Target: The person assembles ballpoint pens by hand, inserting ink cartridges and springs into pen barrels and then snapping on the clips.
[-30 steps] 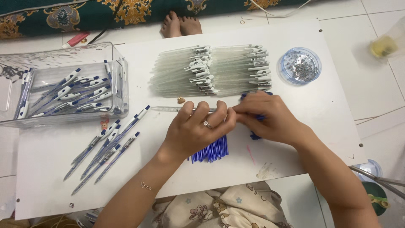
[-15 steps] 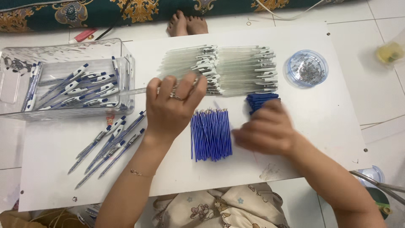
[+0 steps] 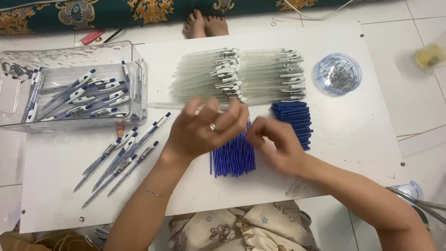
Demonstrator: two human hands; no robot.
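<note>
Left hand (image 3: pixel 204 128) gripping a clear pen barrel (image 3: pixel 176 106), right hand (image 3: pixel 274 144) pinching, contents blurred, cannot tell; both over blue refills (image 3: pixel 232 158) mid-table (image 3: pixel 353 139), beside blue caps (image 3: pixel 293 122), below stacked barrels (image 3: pixel 232 74).

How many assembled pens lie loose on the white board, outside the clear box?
About 7 assembled pens, in one loose bunch on the white board below the clear box, beside the left hand. Overlapping ones may hide more.
</note>
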